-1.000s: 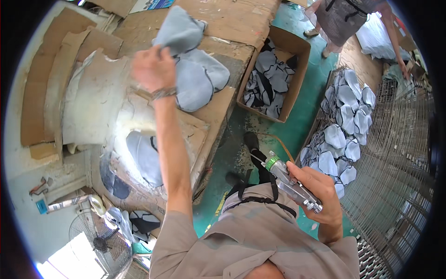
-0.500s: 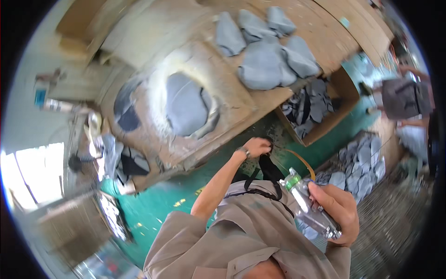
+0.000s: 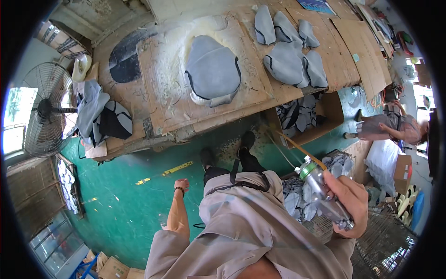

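the right hand [image 3: 351,201] is wrapping closed round the spray gun [image 3: 324,193], the left hand [image 3: 182,185] is hanging over the floor [image 3: 125,195], how open or empty i can't tell, and the grey piece [image 3: 211,67] is lying on the counter [image 3: 160,109], where keeping the hose [image 3: 303,149] clear would be helping.

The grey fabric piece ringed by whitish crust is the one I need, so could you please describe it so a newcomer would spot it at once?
Find the cardboard-covered workbench across the top of the view, then the cardboard sheet on it that bears a whitish crust. The rounded grey fabric piece with black edging lies there alone, unlike the clustered grey pieces farther right.
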The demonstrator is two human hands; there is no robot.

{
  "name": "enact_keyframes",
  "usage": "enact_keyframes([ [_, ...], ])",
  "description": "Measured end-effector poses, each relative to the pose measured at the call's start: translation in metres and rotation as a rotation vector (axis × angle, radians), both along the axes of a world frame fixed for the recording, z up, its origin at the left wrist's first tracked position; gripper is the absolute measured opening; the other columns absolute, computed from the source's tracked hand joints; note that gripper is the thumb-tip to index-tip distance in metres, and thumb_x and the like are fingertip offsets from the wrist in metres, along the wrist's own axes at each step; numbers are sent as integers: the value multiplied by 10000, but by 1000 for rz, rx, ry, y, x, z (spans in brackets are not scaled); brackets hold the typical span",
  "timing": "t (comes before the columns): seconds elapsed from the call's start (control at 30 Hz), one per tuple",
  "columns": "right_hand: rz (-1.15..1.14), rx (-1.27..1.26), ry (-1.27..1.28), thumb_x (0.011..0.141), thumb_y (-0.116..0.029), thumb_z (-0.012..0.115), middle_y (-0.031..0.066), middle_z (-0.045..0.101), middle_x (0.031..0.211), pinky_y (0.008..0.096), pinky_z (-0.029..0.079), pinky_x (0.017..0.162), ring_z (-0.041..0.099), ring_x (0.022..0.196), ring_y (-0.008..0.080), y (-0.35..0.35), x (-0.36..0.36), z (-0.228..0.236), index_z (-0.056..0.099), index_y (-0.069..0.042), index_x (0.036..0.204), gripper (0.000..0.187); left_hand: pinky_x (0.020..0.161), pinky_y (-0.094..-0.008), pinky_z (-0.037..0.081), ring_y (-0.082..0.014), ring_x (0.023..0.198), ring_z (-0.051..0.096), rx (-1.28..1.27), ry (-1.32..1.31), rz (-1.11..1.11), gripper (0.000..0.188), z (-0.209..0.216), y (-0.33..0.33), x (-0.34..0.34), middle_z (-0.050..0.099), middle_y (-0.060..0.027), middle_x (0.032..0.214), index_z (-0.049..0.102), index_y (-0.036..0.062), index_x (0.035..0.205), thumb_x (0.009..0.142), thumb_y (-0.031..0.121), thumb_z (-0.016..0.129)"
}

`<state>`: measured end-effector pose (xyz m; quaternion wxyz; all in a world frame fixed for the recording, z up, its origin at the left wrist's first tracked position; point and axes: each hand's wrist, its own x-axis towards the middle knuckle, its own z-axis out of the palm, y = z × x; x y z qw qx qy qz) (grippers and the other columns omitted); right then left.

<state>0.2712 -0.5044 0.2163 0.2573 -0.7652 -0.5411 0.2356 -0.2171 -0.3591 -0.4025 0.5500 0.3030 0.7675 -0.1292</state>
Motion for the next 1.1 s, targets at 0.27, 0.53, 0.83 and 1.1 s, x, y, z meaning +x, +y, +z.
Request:
enact_keyframes([
  [0.27,60,34,-141,771,-112,739,124,600,737,327,469,546,611,605,232,28,-75,10,644,45,1306,565,593,-371,571,-186,755,708,23,-222,25,233,-19,8,-20,737,-52,894,724,98,1123,919,192,662],
  [0.53,-452,31,-196,815,-234,771,148,704,998,294,488,797,647,852,199,75,-171,18,660,46,1293,565,580,-315,567,-126,753,704,139,-376,-125,231,-21,73,-14,742,-22,902,727,103,1129,929,141,616],
  [0.83,-234,25,-282,774,-104,766,147,672,919,298,488,772,632,801,214,99,-227,29,649,53,1295,557,562,-347,579,-161,696,709,136,-240,-55,261,-41,54,-92,742,-49,834,742,100,1059,895,82,540],
  [1.1,-53,35,-407,739,-21,749,128,628,787,325,485,604,618,657,228,88,-264,35,629,63,1306,585,583,-350,563,-174,711,699,52,-319,-109,222,-45,14,-103,723,-53,819,742,92,1060,880,126,617],
])
